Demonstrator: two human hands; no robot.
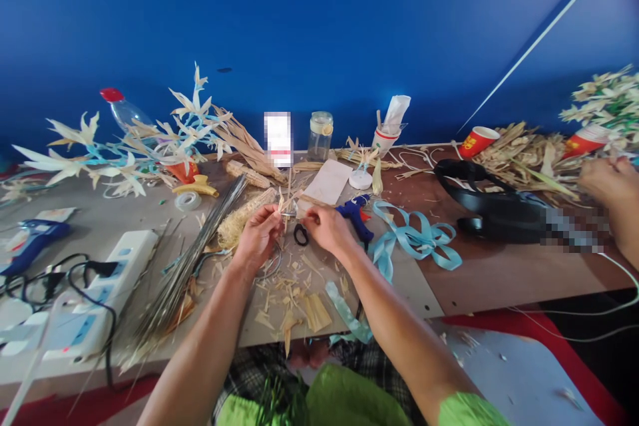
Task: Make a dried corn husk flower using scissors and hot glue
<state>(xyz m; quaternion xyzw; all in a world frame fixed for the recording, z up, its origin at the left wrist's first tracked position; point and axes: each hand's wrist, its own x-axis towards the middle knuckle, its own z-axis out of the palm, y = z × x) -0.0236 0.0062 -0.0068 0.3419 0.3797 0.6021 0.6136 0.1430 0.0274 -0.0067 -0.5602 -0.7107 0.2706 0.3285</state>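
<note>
My left hand (260, 231) is closed, pinching a small pale piece of corn husk (281, 204) between thumb and fingertips. Just to its right, my right hand (324, 227) is closed on a pair of scissors; one black handle loop (301, 235) shows below the fingers, and a bit of metal lies between the hands. Most of the scissors is hidden. Husk scraps (294, 309) litter the table below. Left of my left hand lie a corn cob (259, 206) and a bundle of thin wires (200, 246).
A blue glue gun (357, 216) and light-blue ribbon (424, 236) lie to the right. Farther right are a black strapped device (499, 213) and another person's hand (612, 183). A power strip (107, 286) lies at left; husk flowers (194, 103) and a glass jar (320, 136) stand behind.
</note>
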